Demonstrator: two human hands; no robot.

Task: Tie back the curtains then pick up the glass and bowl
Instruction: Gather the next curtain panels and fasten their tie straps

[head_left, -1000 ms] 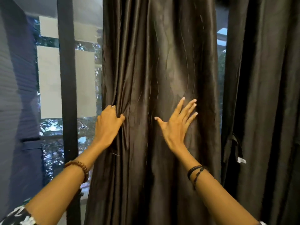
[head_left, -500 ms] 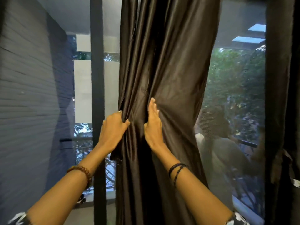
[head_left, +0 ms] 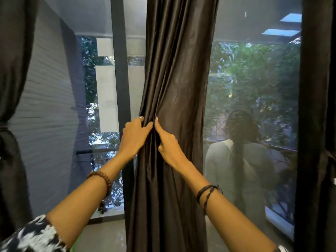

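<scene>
The curtain hangs bunched in the centre of the frame, and we gather it at mid-height: our left hand grips its left folds, our right hand pinches folds just beside. Another curtain hangs tied at far left.

You stand in a home room: dark curtain hangs against the balcony window, garden trees beyond it.

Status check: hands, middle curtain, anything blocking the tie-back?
Left hand grips middle curtain, right hand pinches its folds. Curtain bunched, not tied. No tie visible on it; nothing in the way.
</scene>
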